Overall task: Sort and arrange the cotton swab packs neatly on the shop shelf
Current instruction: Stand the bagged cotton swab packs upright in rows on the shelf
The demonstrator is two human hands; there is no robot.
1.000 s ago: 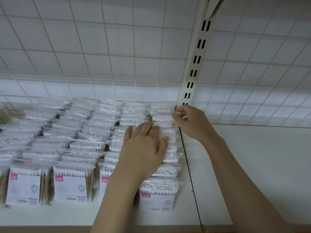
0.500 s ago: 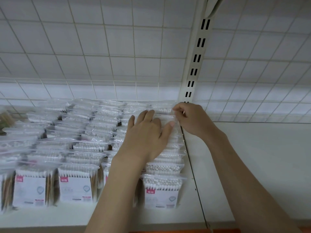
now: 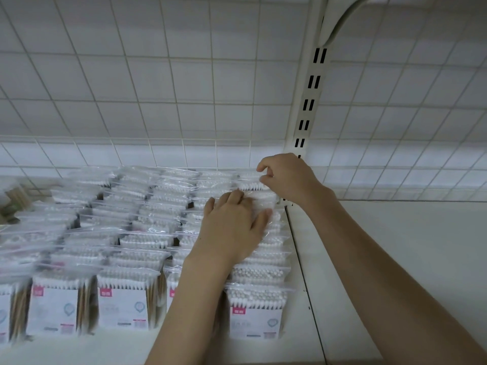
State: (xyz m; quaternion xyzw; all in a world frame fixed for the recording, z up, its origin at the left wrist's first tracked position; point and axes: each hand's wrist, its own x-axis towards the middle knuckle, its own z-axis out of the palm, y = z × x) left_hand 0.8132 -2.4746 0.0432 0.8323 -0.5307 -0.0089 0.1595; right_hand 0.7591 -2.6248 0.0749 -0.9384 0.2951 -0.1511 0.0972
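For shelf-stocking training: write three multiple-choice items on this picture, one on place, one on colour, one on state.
1. The left hand rests on packs in which row?
A. rightmost
B. leftmost
C. on the bare shelf

2. The label tab on the front pack is:
A. green
B. pink
C. blue

3. The right hand at the back is:
A. flat and open
B. hanging idle
C. pinching a pack

Answers: 1 A, its palm lies on the row beside the shelf seam. 2 B, pink tab top left. 3 C, its fingers curl onto the rear pack.

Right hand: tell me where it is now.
In the head view, the right hand pinches a pack at the back of the rightmost row, beside the slotted upright.
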